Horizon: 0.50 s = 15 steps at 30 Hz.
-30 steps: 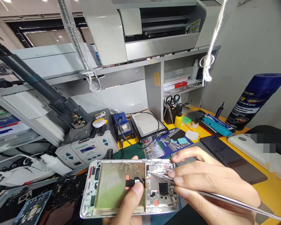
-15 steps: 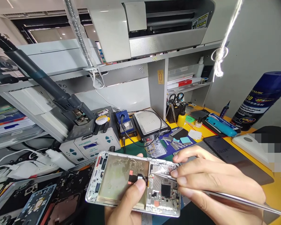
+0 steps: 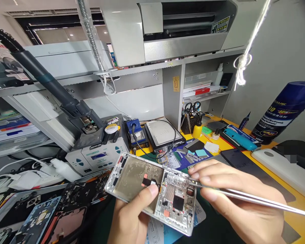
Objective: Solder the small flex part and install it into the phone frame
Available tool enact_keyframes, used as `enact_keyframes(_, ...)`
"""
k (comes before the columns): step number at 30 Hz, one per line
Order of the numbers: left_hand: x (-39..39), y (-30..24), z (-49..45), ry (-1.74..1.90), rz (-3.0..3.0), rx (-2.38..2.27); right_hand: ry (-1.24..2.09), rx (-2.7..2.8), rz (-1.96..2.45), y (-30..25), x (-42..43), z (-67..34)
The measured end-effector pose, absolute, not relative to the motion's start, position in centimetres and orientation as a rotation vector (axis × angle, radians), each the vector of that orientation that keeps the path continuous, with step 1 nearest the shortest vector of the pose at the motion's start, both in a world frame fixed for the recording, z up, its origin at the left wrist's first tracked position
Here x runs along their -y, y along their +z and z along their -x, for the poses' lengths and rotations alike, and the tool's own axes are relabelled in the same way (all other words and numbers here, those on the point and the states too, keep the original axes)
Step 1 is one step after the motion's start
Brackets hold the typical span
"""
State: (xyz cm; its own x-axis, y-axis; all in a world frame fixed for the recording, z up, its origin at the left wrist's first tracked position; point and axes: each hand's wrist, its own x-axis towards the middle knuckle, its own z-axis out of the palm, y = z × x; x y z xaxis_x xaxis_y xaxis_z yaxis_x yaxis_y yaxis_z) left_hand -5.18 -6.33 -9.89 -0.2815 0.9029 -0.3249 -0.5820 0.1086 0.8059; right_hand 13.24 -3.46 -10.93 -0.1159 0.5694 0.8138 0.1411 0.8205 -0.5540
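Observation:
My left hand [image 3: 134,210] is closed around an opened smartphone frame [image 3: 134,169], tilted with its inside toward me. The thumb presses beside a black flex cable [image 3: 148,182] with pink tabs. In the frame's right section are metal parts and a black square [image 3: 178,203]. My right hand [image 3: 233,193] pinches metal tweezers [image 3: 244,195], whose long ends stick out to the right. Their tips are over the frame's upper right part, close to my fingertips. Whether they grip some small part I cannot tell.
A soldering station [image 3: 98,156] and a flat preheater box [image 3: 164,134] stand behind the phone. Phone parts [image 3: 40,217] crowd the lower left. A blue spray can [image 3: 282,112], a teal tool [image 3: 240,138] and a dark phone panel [image 3: 244,162] are on the right.
The phone frame has turned clockwise, its left end moving right and up. My right hand has shifted slightly right, and the tweezer tips have moved from the frame's middle to its upper right.

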Motion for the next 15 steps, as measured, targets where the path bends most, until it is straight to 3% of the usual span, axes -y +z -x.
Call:
enact_keyframes(4,5.8,-9.6,6.3,1.35,-0.464,-1.004,0.32,1.439,0.875,-11.6,3.3,-12.9)
enact_keyframes(9,5.1,-11.1,7.8,1.324,-0.523,-0.878,0.592,1.363,1.018,-11.8,2.8,-11.2)
enact_keyframes(15,4.7,-11.7,8.0,1.369,-0.517,-0.81,0.653,1.297,1.064,-13.6,2.8,-8.4)
